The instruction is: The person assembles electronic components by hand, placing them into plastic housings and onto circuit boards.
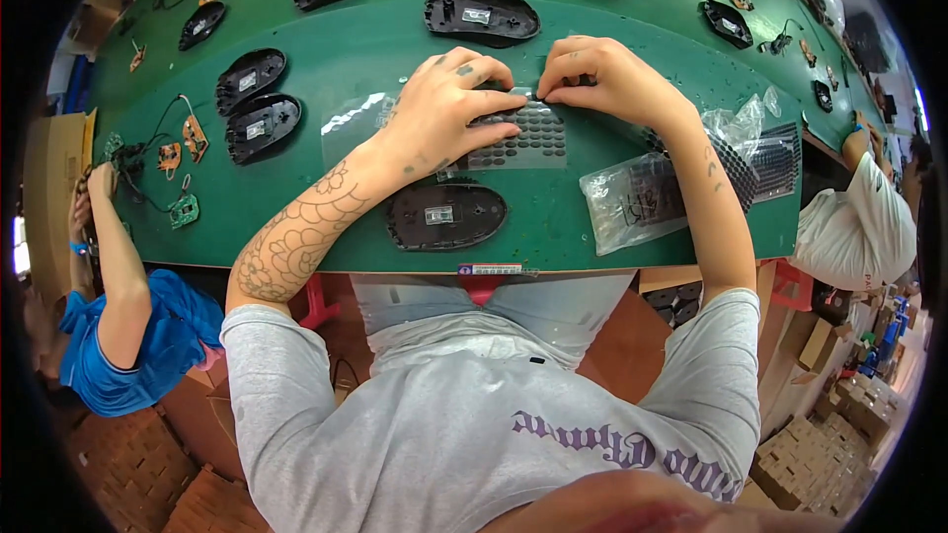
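Note:
A clear sheet with rows of small black round pads lies on the green table in front of me. My left hand rests over its left part, thumb and fingers spread and pressing it down. My right hand is at the sheet's upper right edge, thumb and fingertips pinched together; what is between them is too small to make out. Nearest to me, just below the sheet, is a black mouse shell half with a pale label. Another black shell half lies beyond my hands.
More black shell halves lie left and along the far side. Clear plastic bags and dark dotted sheets are at right. Circuit boards with cables lie far left. Co-workers sit at left and right.

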Tool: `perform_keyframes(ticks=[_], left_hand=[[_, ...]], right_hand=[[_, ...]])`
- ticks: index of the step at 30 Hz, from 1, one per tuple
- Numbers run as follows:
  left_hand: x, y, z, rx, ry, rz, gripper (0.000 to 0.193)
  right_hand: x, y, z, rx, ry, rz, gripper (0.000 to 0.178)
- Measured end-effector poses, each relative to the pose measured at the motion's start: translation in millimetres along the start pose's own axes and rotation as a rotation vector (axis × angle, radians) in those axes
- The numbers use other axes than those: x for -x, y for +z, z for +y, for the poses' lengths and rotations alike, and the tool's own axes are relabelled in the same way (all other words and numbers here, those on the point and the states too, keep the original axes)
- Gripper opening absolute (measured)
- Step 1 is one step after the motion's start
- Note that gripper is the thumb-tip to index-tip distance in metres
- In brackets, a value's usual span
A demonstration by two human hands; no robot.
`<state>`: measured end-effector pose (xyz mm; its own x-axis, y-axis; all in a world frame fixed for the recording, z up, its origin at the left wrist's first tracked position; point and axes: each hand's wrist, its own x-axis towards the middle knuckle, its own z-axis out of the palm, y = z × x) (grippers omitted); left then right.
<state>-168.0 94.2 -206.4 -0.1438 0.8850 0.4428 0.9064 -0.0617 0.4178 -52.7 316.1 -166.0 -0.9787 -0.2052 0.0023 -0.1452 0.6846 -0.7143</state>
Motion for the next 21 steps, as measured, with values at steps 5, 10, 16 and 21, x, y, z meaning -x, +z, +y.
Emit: perform_keyframes(ticks=[5,10,16,21], left_hand=[[-2.3,1.5,-0.2,0.008,-0.011,-0.011,0.026],[-2.8,4.0,-1.6,0.003,-0.013,-0.010,0.024],[-3.1,5.2,-2.6,-0.014,-0.004,-0.013,0.024],[-3.3,5.9,-2.4,-0.009,-0.005,-0.012,0.023]], right_hand=[[-0.6,-3.4,-2.6,0.050,0.019,-0.052,0.007],[-1.5,-5.3,-2.3,0.059,0.017,-0.088,0.007],[1.2,-4.6,1.0,0.054,-0.023,-0.096,0.008],[3.3,-4.6,2.7,0.042,-0.027,-0.097,0.008]])
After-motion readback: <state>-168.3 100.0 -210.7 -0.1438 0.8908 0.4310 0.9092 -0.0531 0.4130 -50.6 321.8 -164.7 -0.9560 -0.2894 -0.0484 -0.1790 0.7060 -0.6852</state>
